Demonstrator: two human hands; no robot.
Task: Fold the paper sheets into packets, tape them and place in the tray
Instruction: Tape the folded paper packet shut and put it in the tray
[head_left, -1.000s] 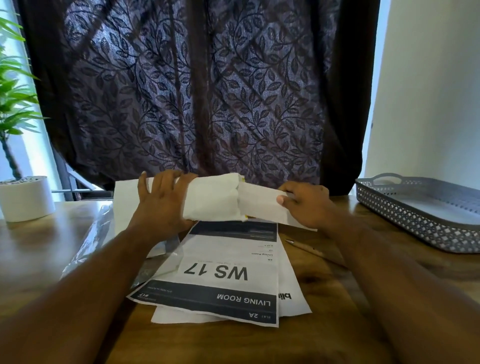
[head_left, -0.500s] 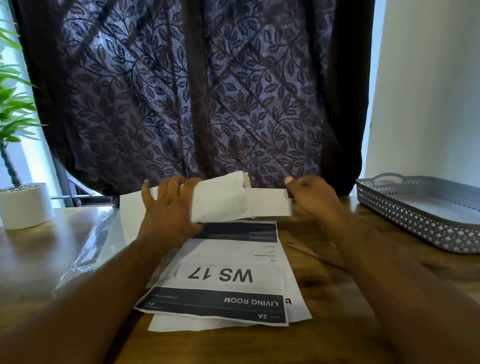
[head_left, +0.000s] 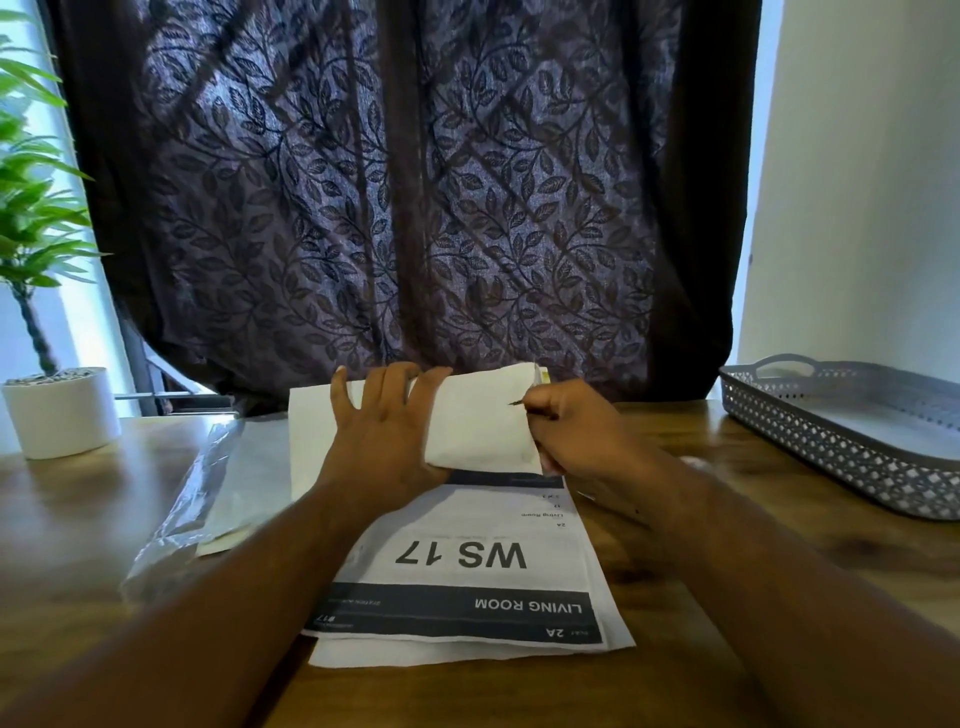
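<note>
Right hand (head_left: 571, 431) folded the packet (head_left: 478, 426) flap in.

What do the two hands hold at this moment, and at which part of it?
Both hold the folded paper packet: the left hand at its left end, the right hand pinching its right edge.
</note>
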